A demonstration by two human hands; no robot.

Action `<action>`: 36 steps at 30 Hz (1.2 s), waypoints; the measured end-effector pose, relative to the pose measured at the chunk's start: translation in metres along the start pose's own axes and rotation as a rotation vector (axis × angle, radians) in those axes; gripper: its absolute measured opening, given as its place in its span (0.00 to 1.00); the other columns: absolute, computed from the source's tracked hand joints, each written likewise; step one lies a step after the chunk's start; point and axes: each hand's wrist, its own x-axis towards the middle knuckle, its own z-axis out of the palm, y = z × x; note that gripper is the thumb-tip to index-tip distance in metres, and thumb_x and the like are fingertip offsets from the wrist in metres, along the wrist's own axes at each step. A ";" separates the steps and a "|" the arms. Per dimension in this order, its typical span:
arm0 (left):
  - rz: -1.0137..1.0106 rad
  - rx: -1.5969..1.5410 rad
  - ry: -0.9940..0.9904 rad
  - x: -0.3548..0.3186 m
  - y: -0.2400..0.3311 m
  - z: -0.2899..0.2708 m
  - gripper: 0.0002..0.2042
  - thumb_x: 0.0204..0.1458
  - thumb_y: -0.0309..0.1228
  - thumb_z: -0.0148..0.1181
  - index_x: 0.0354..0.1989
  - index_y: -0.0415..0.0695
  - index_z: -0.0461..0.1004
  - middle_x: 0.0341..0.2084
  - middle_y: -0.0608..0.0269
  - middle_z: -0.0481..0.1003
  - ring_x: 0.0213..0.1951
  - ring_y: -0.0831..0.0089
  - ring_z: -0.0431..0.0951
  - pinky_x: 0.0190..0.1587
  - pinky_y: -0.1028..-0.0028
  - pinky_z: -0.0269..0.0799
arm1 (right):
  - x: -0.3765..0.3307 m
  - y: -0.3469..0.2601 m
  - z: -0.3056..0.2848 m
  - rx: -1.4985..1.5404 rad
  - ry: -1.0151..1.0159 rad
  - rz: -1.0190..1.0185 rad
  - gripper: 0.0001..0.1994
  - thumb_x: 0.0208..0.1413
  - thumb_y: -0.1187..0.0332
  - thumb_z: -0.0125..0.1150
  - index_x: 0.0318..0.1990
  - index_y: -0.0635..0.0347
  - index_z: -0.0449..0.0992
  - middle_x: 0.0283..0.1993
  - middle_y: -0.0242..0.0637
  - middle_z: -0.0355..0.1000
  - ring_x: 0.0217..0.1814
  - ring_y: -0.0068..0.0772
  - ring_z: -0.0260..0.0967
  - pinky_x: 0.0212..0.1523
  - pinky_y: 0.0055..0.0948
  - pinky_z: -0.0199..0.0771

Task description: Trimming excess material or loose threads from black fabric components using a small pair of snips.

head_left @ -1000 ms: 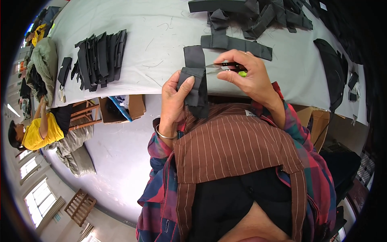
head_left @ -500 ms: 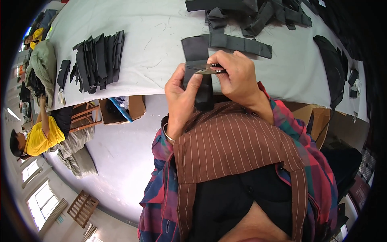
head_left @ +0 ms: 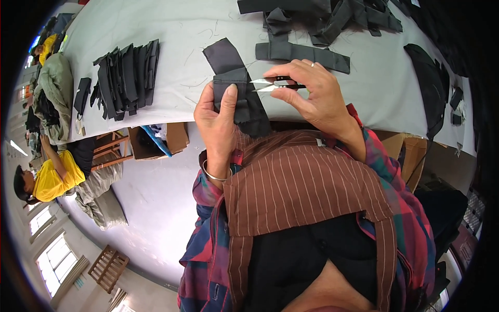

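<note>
Pinched between the thumb and fingers of my left hand (head_left: 216,110) is a black fabric strip (head_left: 231,70), folded over itself with a seam across it. Its upper end lies on the table and its lower end hangs by the table's front edge. My right hand (head_left: 318,93) grips small black-handled thread snips (head_left: 283,83). Their two pale blades stand apart and point left, just beside the strip's right edge. Behind my right hand lies another flat black strip (head_left: 312,56).
White cloth covers the table (head_left: 182,62). A row of stacked black strips (head_left: 127,78) lies at left, and a loose heap of black pieces (head_left: 338,18) at the far side. Below the edge stands an open cardboard box (head_left: 176,138). A person in yellow (head_left: 57,174) is at far left.
My left hand has shifted left with the strip, which now slants to the upper left. The snips have drawn back rightward off the fabric, and their blades have spread.
</note>
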 end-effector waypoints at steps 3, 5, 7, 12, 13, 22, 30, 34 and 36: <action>-0.012 0.038 -0.012 -0.002 -0.002 -0.003 0.09 0.56 0.28 0.58 0.40 0.35 0.73 0.31 0.69 0.75 0.32 0.86 0.69 0.36 0.85 0.66 | 0.001 0.004 0.003 -0.072 0.038 -0.075 0.10 0.46 0.66 0.66 0.37 0.53 0.78 0.27 0.28 0.71 0.26 0.28 0.63 0.31 0.26 0.57; -0.010 0.044 -0.016 -0.003 -0.004 -0.002 0.08 0.56 0.28 0.58 0.40 0.35 0.73 0.31 0.69 0.75 0.32 0.86 0.69 0.36 0.85 0.66 | 0.002 0.003 0.003 -0.094 0.040 -0.084 0.09 0.46 0.66 0.66 0.36 0.53 0.78 0.26 0.28 0.71 0.26 0.28 0.63 0.30 0.27 0.57; -0.009 0.049 -0.023 -0.003 -0.003 -0.002 0.08 0.56 0.28 0.58 0.39 0.36 0.73 0.31 0.70 0.74 0.32 0.86 0.69 0.36 0.85 0.66 | 0.002 0.002 0.003 -0.116 0.044 -0.092 0.09 0.46 0.67 0.66 0.36 0.54 0.78 0.26 0.27 0.71 0.25 0.28 0.63 0.30 0.27 0.56; -0.028 0.043 -0.024 -0.003 -0.002 -0.003 0.09 0.56 0.28 0.58 0.40 0.35 0.73 0.31 0.70 0.74 0.33 0.86 0.69 0.36 0.84 0.66 | 0.002 0.001 0.005 -0.163 0.058 -0.082 0.07 0.45 0.67 0.66 0.34 0.53 0.78 0.25 0.26 0.71 0.24 0.28 0.62 0.28 0.27 0.54; -0.028 0.041 -0.023 -0.003 -0.002 -0.003 0.09 0.56 0.28 0.58 0.40 0.35 0.73 0.31 0.70 0.74 0.33 0.86 0.69 0.36 0.84 0.66 | 0.003 0.001 0.005 -0.164 0.057 -0.082 0.07 0.45 0.67 0.66 0.34 0.53 0.78 0.25 0.26 0.71 0.24 0.28 0.62 0.28 0.27 0.54; -0.143 -0.073 -0.076 -0.005 0.000 -0.003 0.10 0.56 0.28 0.58 0.41 0.35 0.73 0.31 0.70 0.74 0.33 0.86 0.69 0.36 0.85 0.66 | 0.004 0.007 0.009 -0.272 0.160 -0.100 0.08 0.46 0.61 0.66 0.33 0.49 0.77 0.24 0.22 0.70 0.24 0.28 0.62 0.30 0.27 0.57; -0.019 0.223 -0.180 -0.004 -0.001 0.001 0.07 0.54 0.24 0.57 0.40 0.38 0.73 0.31 0.72 0.73 0.34 0.85 0.68 0.39 0.83 0.65 | 0.005 -0.004 0.009 -0.072 0.024 -0.034 0.08 0.45 0.68 0.66 0.35 0.54 0.78 0.27 0.28 0.72 0.27 0.28 0.65 0.31 0.27 0.58; 0.050 0.294 -0.215 -0.003 -0.004 0.002 0.07 0.53 0.23 0.56 0.39 0.36 0.73 0.33 0.69 0.73 0.34 0.83 0.68 0.39 0.83 0.65 | 0.007 -0.001 0.015 -0.094 0.038 -0.073 0.07 0.45 0.68 0.65 0.33 0.54 0.78 0.27 0.28 0.72 0.26 0.28 0.64 0.31 0.27 0.57; 0.069 0.338 -0.235 -0.003 -0.003 0.002 0.07 0.51 0.21 0.57 0.39 0.35 0.72 0.34 0.65 0.72 0.34 0.81 0.70 0.38 0.82 0.65 | 0.007 0.000 0.016 -0.095 0.031 -0.055 0.06 0.45 0.68 0.65 0.33 0.54 0.78 0.26 0.28 0.72 0.26 0.28 0.64 0.31 0.26 0.57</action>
